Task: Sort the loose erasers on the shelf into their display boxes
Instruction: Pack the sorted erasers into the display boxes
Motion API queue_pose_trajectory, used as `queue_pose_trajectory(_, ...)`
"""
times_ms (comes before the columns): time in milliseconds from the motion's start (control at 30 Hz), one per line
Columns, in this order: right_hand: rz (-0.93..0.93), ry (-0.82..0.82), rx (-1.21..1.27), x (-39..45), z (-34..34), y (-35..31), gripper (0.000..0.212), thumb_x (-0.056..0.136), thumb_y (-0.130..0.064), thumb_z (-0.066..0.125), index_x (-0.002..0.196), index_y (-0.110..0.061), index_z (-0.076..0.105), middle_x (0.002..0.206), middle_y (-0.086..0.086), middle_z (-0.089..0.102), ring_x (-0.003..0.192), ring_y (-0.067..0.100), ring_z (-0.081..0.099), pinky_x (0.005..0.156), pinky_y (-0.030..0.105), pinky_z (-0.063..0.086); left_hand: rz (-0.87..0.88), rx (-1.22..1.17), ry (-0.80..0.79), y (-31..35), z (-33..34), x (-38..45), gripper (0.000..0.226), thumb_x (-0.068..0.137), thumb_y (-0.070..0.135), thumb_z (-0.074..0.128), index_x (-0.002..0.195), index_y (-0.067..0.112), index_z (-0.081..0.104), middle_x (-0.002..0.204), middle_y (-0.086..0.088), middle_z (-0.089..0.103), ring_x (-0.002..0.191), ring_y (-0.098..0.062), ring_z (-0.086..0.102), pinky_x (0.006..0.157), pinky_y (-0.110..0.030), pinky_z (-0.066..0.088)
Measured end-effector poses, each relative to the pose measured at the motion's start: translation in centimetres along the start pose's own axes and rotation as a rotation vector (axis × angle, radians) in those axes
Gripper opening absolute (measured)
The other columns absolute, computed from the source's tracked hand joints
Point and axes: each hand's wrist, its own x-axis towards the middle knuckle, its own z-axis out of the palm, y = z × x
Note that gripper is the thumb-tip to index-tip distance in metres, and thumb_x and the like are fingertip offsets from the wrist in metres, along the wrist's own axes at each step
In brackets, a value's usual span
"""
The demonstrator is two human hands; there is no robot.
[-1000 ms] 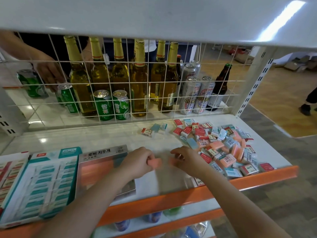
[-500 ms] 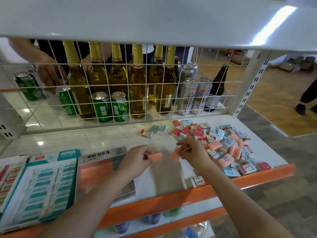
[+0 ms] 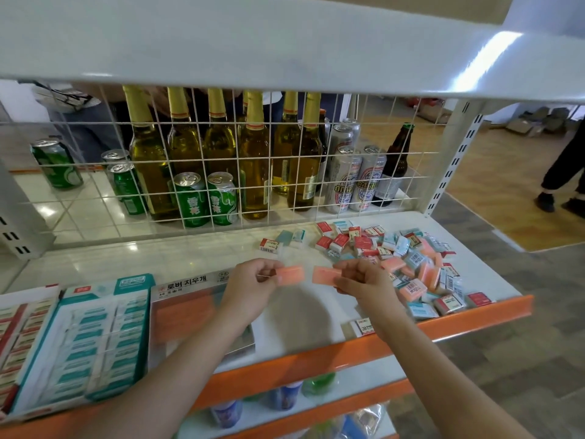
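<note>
My left hand [image 3: 253, 285] pinches one pink eraser [image 3: 290, 274] above the white shelf [image 3: 177, 258]. My right hand [image 3: 364, 280] pinches a second pink eraser [image 3: 326, 275] just to its right, a small gap between the two. A pile of loose erasers [image 3: 408, 264] in red, teal and pink wrappers lies on the shelf's right part. Three display boxes stand at the front left: an orange box [image 3: 186, 308] under my left wrist, a teal box [image 3: 95, 337], and a red box [image 3: 19, 327] at the edge.
A wire grid [image 3: 221, 160] backs the shelf, with beer bottles [image 3: 253, 160] and cans [image 3: 190, 201] behind it. The shelf's orange front lip [image 3: 316, 353] runs below my arms. One loose eraser [image 3: 362, 326] lies near the lip. A person's legs [image 3: 563, 172] stand at far right.
Both hands have risen off the shelf with their pink erasers, and the right hand has drawn slightly away from the pile towards the left hand.
</note>
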Motion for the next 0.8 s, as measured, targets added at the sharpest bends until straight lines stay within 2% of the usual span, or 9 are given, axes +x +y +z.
queue_pose_trajectory(133, -0.008, -0.006, -0.012, -0.9, 0.5, -0.2, 0.026, 0.081, 0.012, 0.058, 0.082, -0.014, 0.062, 0.076, 0.008, 0.062, 0.070, 0.015, 0.059, 0.065, 0.018, 0.052, -0.010, 0.021, -0.006, -0.3, -0.7, -0.8, 0.022, 0.084, 0.001, 0.061, 0.086, 0.022, 0.065, 0.084, 0.003, 0.063, 0.080, -0.014, 0.056, 0.066, -0.015, 0.042)
queue_pose_trajectory(233, -0.016, -0.038, -0.030, -1.5, 1.2, -0.6, 0.026, 0.081, 0.012, 0.058, 0.083, -0.013, 0.062, 0.076, 0.008, 0.061, 0.071, 0.016, 0.058, 0.065, 0.018, 0.051, -0.006, 0.033, 0.001, -0.6, -1.5, -1.4, 0.028, 0.084, 0.001, 0.062, 0.081, 0.029, 0.063, 0.082, 0.007, 0.063, 0.082, -0.014, 0.058, 0.073, -0.020, 0.044)
queue_pose_trajectory(400, -0.020, -0.073, -0.058, -2.0, 3.4, -1.2, 0.027, 0.081, 0.012, 0.058, 0.081, -0.014, 0.061, 0.075, 0.008, 0.060, 0.071, 0.016, 0.056, 0.066, 0.020, 0.049, 0.001, 0.057, 0.037, -0.9, -3.8, -2.8, 0.023, 0.085, 0.001, 0.061, 0.087, 0.023, 0.065, 0.085, 0.013, 0.060, 0.084, -0.007, 0.056, 0.073, -0.014, 0.043)
queue_pose_trajectory(533, -0.014, -0.108, -0.090, -2.4, 5.7, -1.2, 0.026, 0.080, 0.010, 0.061, 0.079, -0.016, 0.063, 0.073, 0.003, 0.062, 0.068, 0.012, 0.057, 0.060, 0.014, 0.049, -0.016, 0.118, 0.104, -1.6, -6.2, -4.3, 0.027, 0.086, 0.006, 0.061, 0.083, 0.033, 0.061, 0.091, 0.013, 0.061, 0.089, -0.008, 0.056, 0.077, -0.023, 0.047)
queue_pose_trajectory(600, -0.015, -0.134, -0.113, -2.6, 7.0, -1.4, 0.025, 0.080, 0.009, 0.062, 0.080, -0.016, 0.064, 0.072, -0.001, 0.062, 0.067, 0.009, 0.057, 0.059, 0.011, 0.048, -0.013, 0.166, 0.162, -2.0, -7.5, -4.9, 0.027, 0.086, 0.006, 0.061, 0.086, 0.034, 0.061, 0.096, 0.012, 0.061, 0.089, -0.006, 0.056, 0.074, -0.019, 0.046)
queue_pose_trajectory(700, -0.027, -0.181, -0.171, -3.0, 8.9, -1.8, 0.018, 0.081, 0.004, 0.063, 0.084, -0.013, 0.064, 0.073, -0.004, 0.062, 0.067, 0.006, 0.056, 0.057, 0.009, 0.043, -0.018, 0.185, 0.232, -2.4, -9.4, -6.1, 0.024, 0.087, 0.003, 0.059, 0.097, 0.024, 0.065, 0.097, 0.010, 0.060, 0.085, -0.003, 0.053, 0.064, -0.009, 0.038)
queue_pose_trajectory(800, -0.030, -0.221, -0.207, -3.4, 10.9, -1.9, 0.015, 0.082, 0.003, 0.062, 0.090, -0.009, 0.064, 0.076, -0.003, 0.063, 0.070, 0.007, 0.055, 0.060, 0.012, 0.041, -0.026, 0.250, 0.267, -3.1, -11.0, -7.0, 0.023, 0.088, 0.005, 0.057, 0.103, 0.021, 0.064, 0.105, 0.007, 0.061, 0.090, -0.005, 0.054, 0.063, -0.007, 0.037)
